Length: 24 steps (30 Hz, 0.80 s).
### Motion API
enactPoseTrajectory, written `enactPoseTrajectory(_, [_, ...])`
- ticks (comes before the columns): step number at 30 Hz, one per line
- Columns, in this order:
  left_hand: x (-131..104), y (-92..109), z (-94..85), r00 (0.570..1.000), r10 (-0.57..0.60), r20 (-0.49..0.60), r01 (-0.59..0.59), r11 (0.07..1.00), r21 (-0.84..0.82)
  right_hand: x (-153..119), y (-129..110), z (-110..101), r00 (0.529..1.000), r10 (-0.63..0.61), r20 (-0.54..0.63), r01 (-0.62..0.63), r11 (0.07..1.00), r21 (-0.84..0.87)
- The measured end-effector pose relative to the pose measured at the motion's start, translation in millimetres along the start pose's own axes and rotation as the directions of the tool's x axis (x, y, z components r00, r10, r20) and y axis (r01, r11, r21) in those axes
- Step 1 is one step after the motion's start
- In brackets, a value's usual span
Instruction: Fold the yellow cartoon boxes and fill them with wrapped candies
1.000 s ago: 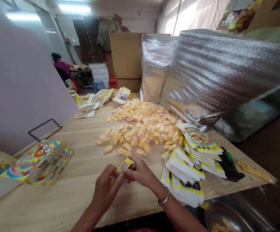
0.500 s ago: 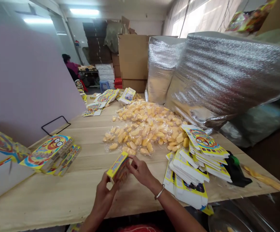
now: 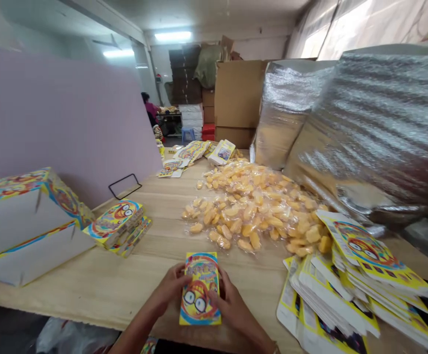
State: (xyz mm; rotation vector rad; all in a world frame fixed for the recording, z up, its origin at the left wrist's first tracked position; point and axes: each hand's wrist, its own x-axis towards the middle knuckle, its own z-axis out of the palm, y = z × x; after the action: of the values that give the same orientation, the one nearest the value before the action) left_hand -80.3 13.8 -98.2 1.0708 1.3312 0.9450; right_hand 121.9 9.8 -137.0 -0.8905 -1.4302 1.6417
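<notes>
A small yellow box (image 3: 200,290) with a cartoon face in glasses is held near the table's front edge, its printed front facing up. My left hand (image 3: 171,290) grips its left side, the thumb on the front. On the right side my right hand (image 3: 232,305) is closed round it, thumb also on the front. Beyond the box lies a wide heap of clear plastic packets (image 3: 251,201) with yellow pieces inside. Flat printed cartons (image 3: 332,290) are piled to the right. At the left is a stack of similar boxes (image 3: 120,221).
Large printed boxes (image 3: 33,216) stand at the far left beside a pale panel (image 3: 70,123) and a black wire frame (image 3: 125,186). More cartons (image 3: 192,152) lie at the back. Silver wrapped bundles (image 3: 376,132) rise at the right. A person (image 3: 150,108) is in the background.
The view has turned left. The box has gone from being held on its side, tilted, to showing its broad front. My right hand has moved from its far end to its right side.
</notes>
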Motion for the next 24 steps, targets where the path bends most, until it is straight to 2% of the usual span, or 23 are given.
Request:
enactPoseTrajectory(2, [-8,3,0.5,0.995,0.069,-0.068,-0.062,0.992,0.106,5,2,1,1.0,-0.002,-0.017,0.002,1.0,-0.01])
enactPoseTrajectory(3, [-13,6,-1.2,0.984,0.143,-0.104,-0.113,0.961,0.253,9,0,0,1.0,-0.001,-0.007,0.0,0.999,-0.037])
enactPoseTrajectory(4, [-18,10,-3.6,0.969,0.227,-0.097,-0.162,0.881,0.445,13,-3,-2,0.999,0.012,0.035,-0.01,0.999,-0.05])
enactPoseTrajectory(5, [-22,12,-5.9,0.957,0.289,-0.016,-0.213,0.739,0.639,16,-8,-4,0.994,0.031,0.109,-0.027,0.999,-0.045])
enactPoseTrajectory(6, [-26,14,-7.6,0.948,0.293,0.127,-0.277,0.555,0.784,20,-15,-6,0.978,0.052,0.201,-0.047,0.998,-0.029])
enactPoseTrajectory(7, [-28,14,-8.2,0.928,0.234,0.289,-0.361,0.381,0.851,22,-21,-8,0.955,0.063,0.29,-0.062,0.998,-0.011])
enactPoseTrajectory(8, [-29,12,-7.8,0.892,0.146,0.429,-0.453,0.267,0.851,25,-27,-9,0.931,0.063,0.36,-0.068,0.998,0.002])
enactPoseTrajectory(9, [-28,9,-6.4,0.842,0.072,0.535,-0.538,0.2,0.819,26,-31,-9,0.914,0.06,0.401,-0.068,0.998,0.004])
enactPoseTrajectory(11, [-21,3,-3.1,0.759,0.031,0.651,-0.648,0.146,0.748,27,-32,-11,0.914,0.065,0.401,-0.069,0.998,-0.006])
enactPoseTrajectory(13, [-12,3,-4.1,0.735,0.091,0.672,-0.678,0.128,0.724,26,-22,-16,0.943,0.093,0.321,-0.107,0.994,0.028])
enactPoseTrajectory(14, [-8,8,-8.3,0.746,0.138,0.652,-0.666,0.114,0.737,25,-14,-19,0.961,0.117,0.253,-0.138,0.988,0.069])
enactPoseTrajectory(16, [-1,28,-28.1,0.809,0.287,0.513,-0.55,0.059,0.833,24,3,-27,0.979,0.185,0.091,-0.198,0.967,0.159])
enactPoseTrajectory(17, [2,43,-44.2,0.834,0.39,0.391,-0.436,0.031,0.899,24,10,-31,0.974,0.226,0.025,-0.226,0.955,0.191])
enactPoseTrajectory(18, [5,60,-64.2,0.836,0.495,0.238,-0.286,0.023,0.958,25,16,-33,0.965,0.261,-0.017,-0.252,0.945,0.206])
enactPoseTrajectory(19, [8,78,-87.2,0.795,0.604,0.061,-0.107,0.041,0.993,26,20,-35,0.958,0.284,-0.032,-0.272,0.941,0.202])
enactPoseTrajectory(20, [12,96,-112.0,0.73,0.676,-0.102,0.065,0.08,0.995,27,21,-36,0.957,0.289,-0.029,-0.279,0.943,0.184])
enactPoseTrajectory(21, [16,111,-137.0,0.644,0.707,-0.292,0.259,0.158,0.953,28,21,-36,0.96,0.278,-0.02,-0.272,0.949,0.161])
enactPoseTrajectory(22, [20,123,-160.8,0.589,0.673,-0.447,0.411,0.227,0.883,29,20,-35,0.964,0.264,-0.006,-0.261,0.955,0.138])
enactPoseTrajectory(23, [25,132,-182.0,0.635,0.556,-0.536,0.489,0.248,0.836,30,18,-33,0.967,0.257,0.006,-0.255,0.959,0.12])
enactPoseTrajectory(24, [30,137,-199.6,0.693,0.438,-0.572,0.521,0.245,0.818,31,16,-32,0.967,0.255,0.012,-0.255,0.961,0.11])
